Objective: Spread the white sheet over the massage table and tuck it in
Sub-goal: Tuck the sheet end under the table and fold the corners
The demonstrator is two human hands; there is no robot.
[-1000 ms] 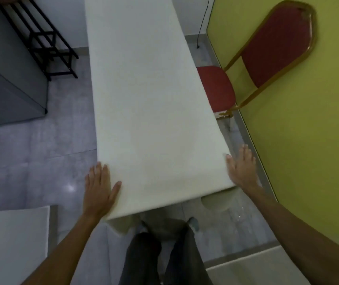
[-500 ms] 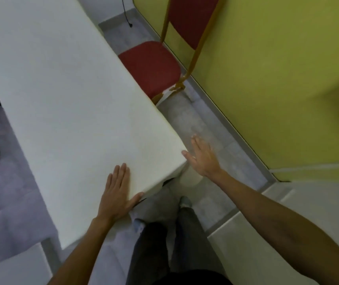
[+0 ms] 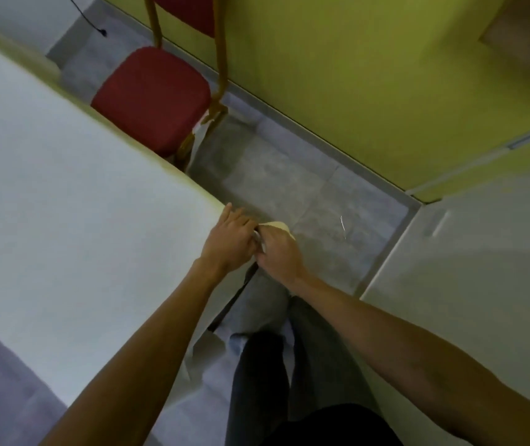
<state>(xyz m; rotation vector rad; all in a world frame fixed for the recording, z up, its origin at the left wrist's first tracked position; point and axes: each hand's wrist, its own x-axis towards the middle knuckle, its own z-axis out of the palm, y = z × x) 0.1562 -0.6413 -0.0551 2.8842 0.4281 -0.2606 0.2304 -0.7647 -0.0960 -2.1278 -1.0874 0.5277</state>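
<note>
The white sheet (image 3: 64, 201) lies flat over the massage table, which fills the left half of the view. Both hands meet at the table's near right corner. My left hand (image 3: 230, 239) rests on the sheet at that corner, its fingers curled over the edge. My right hand (image 3: 278, 249) sits just right of it, fingers bent around the sheet's corner. A cream bit of the table's padding (image 3: 276, 225) shows above my right knuckles. A loose end of sheet (image 3: 205, 355) hangs down by my legs.
A red chair with a gold frame (image 3: 151, 94) stands close against the table's right side. A yellow-green wall (image 3: 353, 75) runs along the right, leaving a narrow strip of grey tile floor (image 3: 289, 188). A pale surface (image 3: 469, 284) lies at the right.
My view has swung to the right corner. My left hand slid from the near edge to that corner, and my right hand came in from beside the table to take hold of the sheet there.
</note>
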